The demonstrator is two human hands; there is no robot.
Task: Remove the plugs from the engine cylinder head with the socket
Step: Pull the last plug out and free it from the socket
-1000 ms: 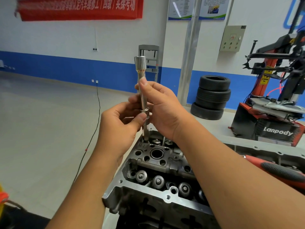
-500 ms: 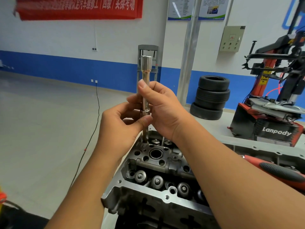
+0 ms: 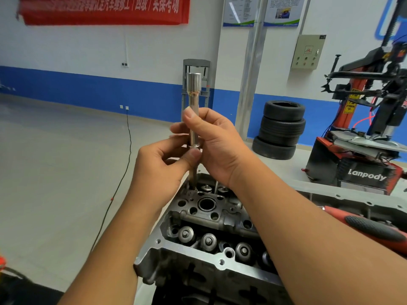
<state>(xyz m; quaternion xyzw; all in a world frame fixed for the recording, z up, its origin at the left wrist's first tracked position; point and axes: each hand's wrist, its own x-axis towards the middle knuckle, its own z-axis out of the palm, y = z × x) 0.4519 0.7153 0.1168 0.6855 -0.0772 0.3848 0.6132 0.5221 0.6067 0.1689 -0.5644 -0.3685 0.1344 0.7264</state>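
Workshop floor, blue-striped wall, 3 stacked tires [image 3: 280, 128] out back – engine cylinder head [image 3: 204, 245] parked up front.

Long silver socket [image 3: 193, 111] is held upright over the far end of the head, its thin lower shaft dropped into a hole there. It's pinched by the left hand [image 3: 160, 170] just under the collar, and its body is wrapped by the right hand [image 3: 218, 142], thumb up. A red-handled tool [image 3: 365, 227] is seen lying off to the right.
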